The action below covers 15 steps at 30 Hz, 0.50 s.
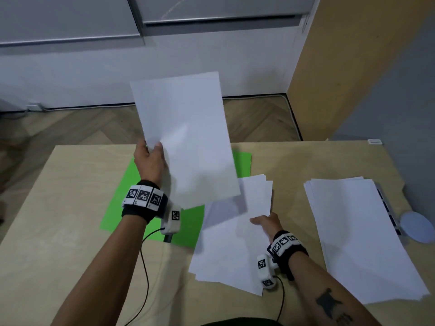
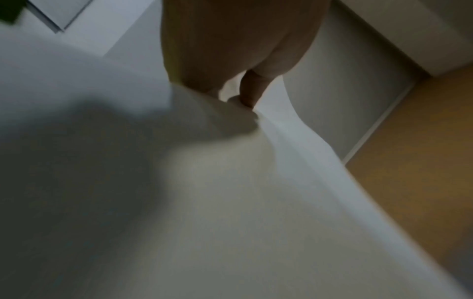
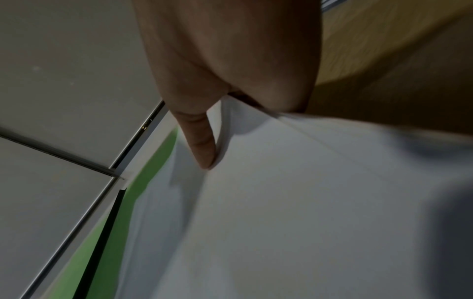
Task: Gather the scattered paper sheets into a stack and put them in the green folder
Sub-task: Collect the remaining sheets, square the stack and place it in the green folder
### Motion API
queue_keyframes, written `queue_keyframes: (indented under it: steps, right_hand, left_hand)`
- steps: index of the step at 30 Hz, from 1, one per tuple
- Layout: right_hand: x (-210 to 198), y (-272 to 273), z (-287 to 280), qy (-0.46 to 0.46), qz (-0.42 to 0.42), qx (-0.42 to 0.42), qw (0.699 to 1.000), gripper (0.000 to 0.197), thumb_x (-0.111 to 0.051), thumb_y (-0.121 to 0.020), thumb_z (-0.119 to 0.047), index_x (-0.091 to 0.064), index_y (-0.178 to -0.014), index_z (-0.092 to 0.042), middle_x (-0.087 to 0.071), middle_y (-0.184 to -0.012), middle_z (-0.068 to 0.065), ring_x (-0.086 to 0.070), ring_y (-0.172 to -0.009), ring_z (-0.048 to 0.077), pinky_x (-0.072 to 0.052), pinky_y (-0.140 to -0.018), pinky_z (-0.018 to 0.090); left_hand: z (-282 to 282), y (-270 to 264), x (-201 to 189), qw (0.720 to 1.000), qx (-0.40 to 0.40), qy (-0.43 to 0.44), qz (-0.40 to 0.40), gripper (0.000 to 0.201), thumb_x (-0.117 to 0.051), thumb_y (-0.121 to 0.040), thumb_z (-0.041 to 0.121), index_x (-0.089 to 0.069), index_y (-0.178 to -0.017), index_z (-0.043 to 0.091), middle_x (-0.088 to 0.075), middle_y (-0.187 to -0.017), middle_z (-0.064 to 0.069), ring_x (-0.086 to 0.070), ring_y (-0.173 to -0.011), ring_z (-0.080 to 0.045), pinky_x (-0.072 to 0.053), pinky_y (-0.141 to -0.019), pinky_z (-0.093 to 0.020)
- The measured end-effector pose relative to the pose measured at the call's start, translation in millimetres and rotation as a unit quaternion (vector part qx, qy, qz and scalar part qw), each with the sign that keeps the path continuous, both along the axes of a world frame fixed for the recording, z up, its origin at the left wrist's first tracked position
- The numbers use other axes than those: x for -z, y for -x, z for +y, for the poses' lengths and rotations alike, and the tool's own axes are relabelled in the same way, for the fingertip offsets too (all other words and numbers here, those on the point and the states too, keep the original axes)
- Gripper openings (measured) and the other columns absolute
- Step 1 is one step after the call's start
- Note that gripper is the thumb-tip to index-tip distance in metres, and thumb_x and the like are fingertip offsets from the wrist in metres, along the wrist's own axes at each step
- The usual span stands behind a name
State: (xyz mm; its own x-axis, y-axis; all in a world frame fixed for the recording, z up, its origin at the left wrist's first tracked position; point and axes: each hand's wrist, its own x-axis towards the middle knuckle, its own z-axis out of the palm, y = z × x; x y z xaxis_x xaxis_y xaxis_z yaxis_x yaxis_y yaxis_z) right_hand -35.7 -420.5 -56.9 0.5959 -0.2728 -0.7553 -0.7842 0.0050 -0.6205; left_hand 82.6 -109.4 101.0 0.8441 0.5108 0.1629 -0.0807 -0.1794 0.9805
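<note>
Raised sheet (image 1: 186, 137) covers the middle of the green folder (image 1: 122, 203) and the left hand's (image 1: 150, 158) fingers behind it. Right hand's (image 1: 267, 223) fingertips lie under the loose pile (image 1: 226, 250); its grip appears to be a pinch. Both wrist views are blurred. Keyboard-like object (image 1: 388, 215) mostly hidden beneath right-hand stack (image 1: 357, 236).

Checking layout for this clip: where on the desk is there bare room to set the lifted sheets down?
Bare wood lies left of the green folder, out to the desk's left edge, and along the near edge between the forearms. A narrow strip separates the middle pile from the right pile. The right half is crowded.
</note>
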Motion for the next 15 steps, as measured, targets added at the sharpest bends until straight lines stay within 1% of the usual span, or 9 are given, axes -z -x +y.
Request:
queue_keyframes:
  steps: [2,4,6,7,9,10,12,13,15]
  right_hand:
    - [-5,1,1,-0.001,0.001,0.002,1.000,0.056,-0.081,-0.075,-0.004,-0.054,-0.124,0.002,-0.063,-0.125,0.012,-0.059,-0.111,0.031,-0.046,-0.097,0.039]
    - [-3,0,2,-0.009,-0.008,0.004,1.000,0.061,-0.083,-0.070,-0.007,-0.058,-0.125,0.003,-0.066,-0.122,0.013,-0.063,-0.109,0.031,-0.049,-0.100,0.042]
    - [0,0,0,-0.015,-0.004,-0.003,1.000,0.079,-0.087,-0.056,-0.019,-0.059,-0.128,0.001,-0.068,-0.121,0.013,-0.065,-0.108,0.032,-0.051,-0.100,0.046]
    - [1,-1,-1,-0.025,-0.007,-0.003,1.000,0.082,-0.087,-0.054,-0.023,-0.059,-0.128,0.000,-0.068,-0.122,0.012,-0.065,-0.107,0.032,-0.051,-0.099,0.046]
    - [-6,-1,-1,-0.027,-0.007,-0.005,1.000,0.069,-0.084,-0.070,-0.026,-0.056,-0.128,-0.002,-0.064,-0.127,0.009,-0.061,-0.110,0.031,-0.049,-0.099,0.042]
    - [-8,-2,0,-0.026,-0.001,-0.004,1.000,0.066,-0.081,-0.077,-0.033,-0.053,-0.129,-0.003,-0.060,-0.132,0.009,-0.058,-0.115,0.032,-0.047,-0.101,0.042]
    - [-6,-3,0,-0.025,0.014,0.002,1.000,0.092,-0.070,-0.080,-0.064,-0.045,-0.144,-0.004,-0.052,-0.145,0.011,-0.053,-0.127,0.036,-0.044,-0.106,0.046]
    - [14,-5,-6,-0.028,0.011,0.004,1.000,0.103,-0.062,-0.075,-0.080,-0.046,-0.146,-0.008,-0.051,-0.147,0.011,-0.052,-0.129,0.036,-0.044,-0.107,0.047]
    - [17,-7,-6,-0.050,0.018,0.021,0.998,0.120,-0.047,-0.059,-0.100,-0.050,-0.146,-0.018,-0.049,-0.151,0.007,-0.050,-0.133,0.032,-0.039,-0.112,0.048]
  left_hand:
    - [-5,4,15,0.998,0.038,0.002,0.053,0.013,-0.056,-0.086,0.010,-0.059,-0.085,0.023,-0.060,-0.077,-0.001,-0.051,-0.069,-0.016,-0.045,-0.064,-0.033]
    - [-12,13,36,0.989,0.079,-0.005,0.122,0.016,-0.057,-0.086,0.012,-0.056,-0.077,0.024,-0.057,-0.068,-0.002,-0.048,-0.062,-0.017,-0.042,-0.059,-0.035]
    - [-21,27,54,0.975,0.115,-0.055,0.181,0.015,-0.058,-0.088,0.009,-0.059,-0.081,0.022,-0.063,-0.075,-0.007,-0.054,-0.066,-0.020,-0.045,-0.064,-0.032]
    - [-27,35,61,0.967,0.132,-0.080,0.201,0.014,-0.058,-0.089,0.006,-0.060,-0.085,0.020,-0.065,-0.080,-0.008,-0.056,-0.070,-0.020,-0.045,-0.064,-0.027]
    - [-39,53,74,0.951,0.152,-0.116,0.243,0.012,-0.057,-0.089,0.002,-0.058,-0.088,0.014,-0.062,-0.077,-0.005,-0.054,-0.071,-0.021,-0.040,-0.056,-0.018]
    - [-44,61,79,0.939,0.165,-0.140,0.268,0.012,-0.057,-0.090,0.002,-0.056,-0.086,0.013,-0.058,-0.074,-0.004,-0.051,-0.070,-0.021,-0.037,-0.054,-0.019]
    - [-48,71,100,0.906,0.204,-0.170,0.328,0.010,-0.057,-0.092,0.006,-0.055,-0.085,0.012,-0.057,-0.078,-0.006,-0.055,-0.079,-0.025,-0.036,-0.061,-0.023]
    - [-49,74,110,0.886,0.226,-0.174,0.366,0.002,-0.057,-0.093,0.009,-0.056,-0.093,0.010,-0.061,-0.088,-0.010,-0.058,-0.090,-0.028,-0.040,-0.070,-0.025]
    - [-52,80,127,0.847,0.250,-0.196,0.425,0.027,-0.055,-0.094,0.013,-0.050,-0.119,0.004,-0.061,-0.112,-0.018,-0.058,-0.104,-0.031,-0.042,-0.084,-0.029]
